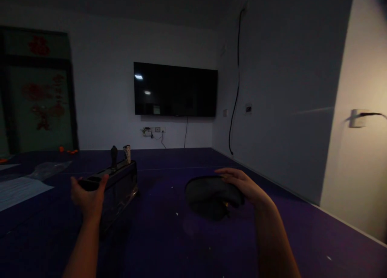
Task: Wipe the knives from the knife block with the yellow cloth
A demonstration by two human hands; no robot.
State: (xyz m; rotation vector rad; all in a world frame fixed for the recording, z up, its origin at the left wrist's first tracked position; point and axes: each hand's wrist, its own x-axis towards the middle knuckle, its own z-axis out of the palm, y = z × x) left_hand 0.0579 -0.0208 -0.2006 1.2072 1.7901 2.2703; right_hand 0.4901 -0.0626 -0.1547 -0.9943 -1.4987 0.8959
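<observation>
My left hand (90,198) is closed around the near end of a long, narrow black box-like holder (120,186) with openings in its top. Out of its far part stick a black knobbed handle (113,157) and a pale, speckled handle (127,154). Clear plastic seems to cling to the holder's lower side. On the right, my right hand (246,187) grips the edge of a soft black pouch-like thing (205,193), round in outline and sagging in the middle. A small yellowish spot shows near its lower right; the fingertips are partly hidden behind it.
Both things are over a dark blue-purple surface (169,237) with small white scraps. Paper sheets (22,191) and clear plastic (50,169) lie at the left, small orange pieces (71,152) at the far left edge. A wall television (175,90) and hanging cable (236,100) are beyond.
</observation>
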